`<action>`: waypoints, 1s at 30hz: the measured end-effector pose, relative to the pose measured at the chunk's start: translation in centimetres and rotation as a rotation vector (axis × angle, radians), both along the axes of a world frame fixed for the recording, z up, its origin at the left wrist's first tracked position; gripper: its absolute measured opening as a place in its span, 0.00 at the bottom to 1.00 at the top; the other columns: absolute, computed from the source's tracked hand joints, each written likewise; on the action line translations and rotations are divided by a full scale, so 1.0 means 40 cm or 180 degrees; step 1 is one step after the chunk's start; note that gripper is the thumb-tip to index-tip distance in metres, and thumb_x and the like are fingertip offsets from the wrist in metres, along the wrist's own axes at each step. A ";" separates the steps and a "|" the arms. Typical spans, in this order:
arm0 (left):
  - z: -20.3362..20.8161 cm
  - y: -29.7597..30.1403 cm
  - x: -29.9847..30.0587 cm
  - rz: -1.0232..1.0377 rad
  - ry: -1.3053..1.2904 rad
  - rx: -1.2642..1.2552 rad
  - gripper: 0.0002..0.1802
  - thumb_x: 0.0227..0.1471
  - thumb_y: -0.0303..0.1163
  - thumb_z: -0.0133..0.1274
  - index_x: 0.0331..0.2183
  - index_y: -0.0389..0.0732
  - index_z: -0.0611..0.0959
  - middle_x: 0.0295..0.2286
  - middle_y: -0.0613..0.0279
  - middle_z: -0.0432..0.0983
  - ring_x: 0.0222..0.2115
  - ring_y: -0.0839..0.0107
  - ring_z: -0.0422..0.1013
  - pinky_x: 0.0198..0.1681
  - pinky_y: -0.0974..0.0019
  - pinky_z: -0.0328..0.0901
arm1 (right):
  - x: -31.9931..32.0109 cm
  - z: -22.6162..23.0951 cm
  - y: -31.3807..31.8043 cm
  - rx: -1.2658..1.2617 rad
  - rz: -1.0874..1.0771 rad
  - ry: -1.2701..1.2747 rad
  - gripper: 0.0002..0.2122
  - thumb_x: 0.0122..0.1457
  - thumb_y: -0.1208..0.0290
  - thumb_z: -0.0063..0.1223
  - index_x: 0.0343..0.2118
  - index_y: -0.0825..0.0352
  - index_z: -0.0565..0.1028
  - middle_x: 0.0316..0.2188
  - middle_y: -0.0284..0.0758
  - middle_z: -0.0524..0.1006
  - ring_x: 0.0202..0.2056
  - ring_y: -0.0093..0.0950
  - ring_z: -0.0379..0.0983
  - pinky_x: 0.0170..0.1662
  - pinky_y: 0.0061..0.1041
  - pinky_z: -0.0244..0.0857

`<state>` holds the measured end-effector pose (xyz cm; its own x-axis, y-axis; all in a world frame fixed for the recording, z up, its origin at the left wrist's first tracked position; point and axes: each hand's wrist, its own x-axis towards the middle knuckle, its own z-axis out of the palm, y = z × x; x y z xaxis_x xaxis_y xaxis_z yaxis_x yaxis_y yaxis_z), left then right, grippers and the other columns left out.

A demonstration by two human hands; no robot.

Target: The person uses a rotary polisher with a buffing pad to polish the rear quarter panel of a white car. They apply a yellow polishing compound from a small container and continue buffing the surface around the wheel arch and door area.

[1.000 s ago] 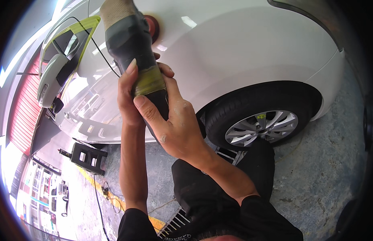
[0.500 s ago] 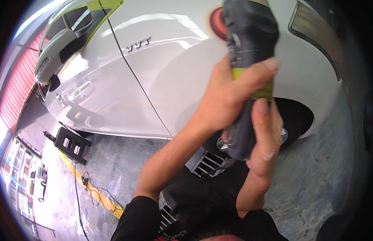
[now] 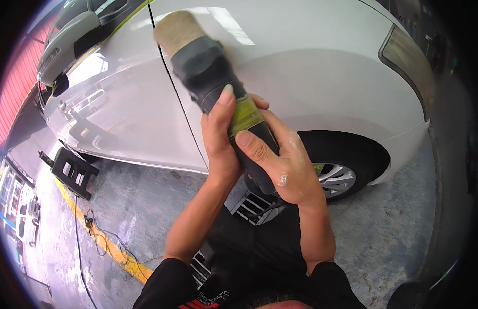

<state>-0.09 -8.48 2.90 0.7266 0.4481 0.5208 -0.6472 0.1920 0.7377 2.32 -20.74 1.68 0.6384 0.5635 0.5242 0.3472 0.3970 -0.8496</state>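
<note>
With both hands I grip a black power polisher (image 3: 205,67), its body wrapped with a yellow-green band and its head end covered in tan material. My left hand (image 3: 220,141) is closed round the body beside the band, thumb on top. Just nearer to me, my right hand (image 3: 295,165) wraps the rear handle; whitish smears mark its skin. The polisher's head lies over the white car's front fender (image 3: 311,87), close to the door seam. Its pad is hidden beneath the tool, so I cannot tell whether it touches the paint.
The car's front wheel (image 3: 337,177) is to the right, below the fender. A black step stool (image 3: 74,172) stands at the left beside a yellow floor line (image 3: 107,242). A loose cable (image 3: 79,257) runs over the floor. A metal drain grate (image 3: 246,208) lies below my hands.
Both hands have carried the polisher left across the fender toward the door seam, and it now tilts to the left. The red pad, seen before, is hidden. My view has shifted somewhat.
</note>
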 end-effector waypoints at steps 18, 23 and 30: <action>0.066 -0.018 0.065 -0.1398 -0.0189 0.0698 0.25 0.57 0.43 0.65 0.44 0.33 0.76 0.29 0.63 0.79 0.31 0.75 0.75 0.37 0.68 0.70 | -0.051 -0.033 -0.004 0.0667 -0.0934 0.0304 0.30 0.73 0.47 0.46 0.59 0.76 0.68 0.32 0.39 0.77 0.25 0.24 0.75 0.29 0.22 0.68; -0.005 0.086 0.008 -0.0912 -0.0074 0.0551 0.26 0.58 0.48 0.61 0.43 0.33 0.79 0.31 0.56 0.81 0.35 0.69 0.79 0.41 0.66 0.73 | -0.068 -0.065 0.062 0.0255 -0.0506 0.0156 0.29 0.70 0.52 0.55 0.61 0.74 0.68 0.39 0.38 0.78 0.33 0.24 0.77 0.37 0.23 0.71; -0.142 0.301 -0.048 -0.0596 -0.0167 0.0357 0.36 0.58 0.54 0.56 0.53 0.33 0.72 0.35 0.49 0.81 0.34 0.65 0.79 0.39 0.62 0.74 | -0.078 -0.148 0.269 0.0113 -0.0331 -0.0407 0.28 0.68 0.61 0.59 0.63 0.77 0.67 0.46 0.45 0.80 0.48 0.30 0.77 0.52 0.30 0.70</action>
